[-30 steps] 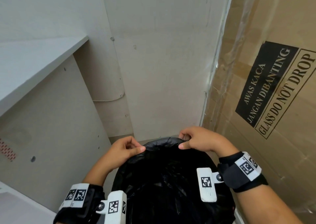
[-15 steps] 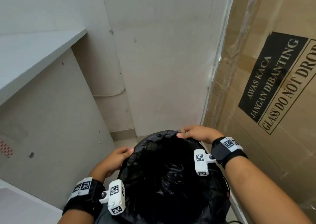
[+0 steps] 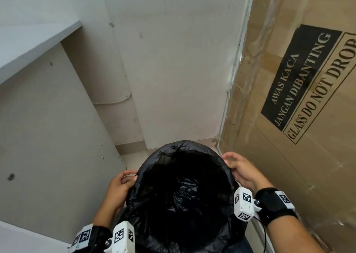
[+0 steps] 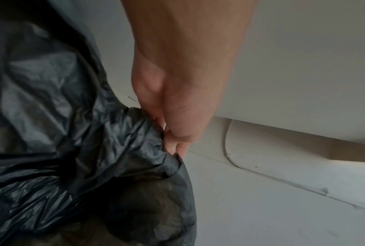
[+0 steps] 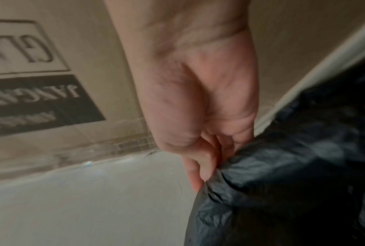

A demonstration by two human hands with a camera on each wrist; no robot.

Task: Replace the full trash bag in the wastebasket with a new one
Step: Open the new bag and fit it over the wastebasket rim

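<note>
A black trash bag lines the wastebasket, its mouth spread wide and folded over the rim; the basket itself is hidden under the plastic. My left hand pinches the bag's folded edge on the left side of the rim. My right hand pinches the edge on the right side. In the left wrist view the left hand's fingers curl on the crumpled black plastic. The right wrist view shows the fingers of my right hand gripping the bag's fold.
A large cardboard box marked "GLASS DO NOT DROP" stands close on the right. A grey cabinet side panel and shelf close in the left. A wall rises behind the basket. Pale floor tiles lie below.
Both hands have slid apart from the far part of the rim, the left one to the left side, the right one to the right side, spreading the bag's edge around the rim.
</note>
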